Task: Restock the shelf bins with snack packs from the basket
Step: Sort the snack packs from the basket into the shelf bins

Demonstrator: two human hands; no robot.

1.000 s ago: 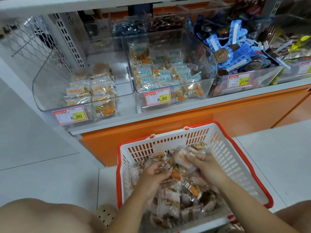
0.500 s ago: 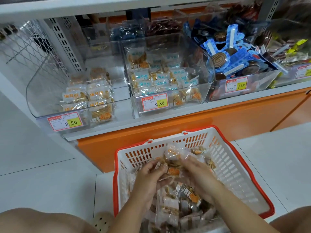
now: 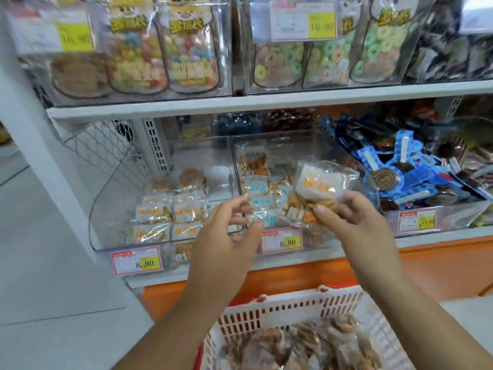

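While the right hand (image 3: 354, 220) pinches a snack pack (image 3: 321, 186) above the basket (image 3: 288, 312), left hand (image 3: 226, 231) loosely curled and empty, it likely needs placing in the bin (image 3: 114, 204) beyond the basket

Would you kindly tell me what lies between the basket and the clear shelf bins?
In the head view, the white shelf edge and, below it, the orange base panel lie between the basket and the clear bins.

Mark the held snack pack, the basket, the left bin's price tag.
held snack pack (image 3: 320, 188): head view, white label face.
basket (image 3: 266, 315): head view, slotted back wall.
left bin's price tag (image 3: 136, 261): head view, centre near the price.
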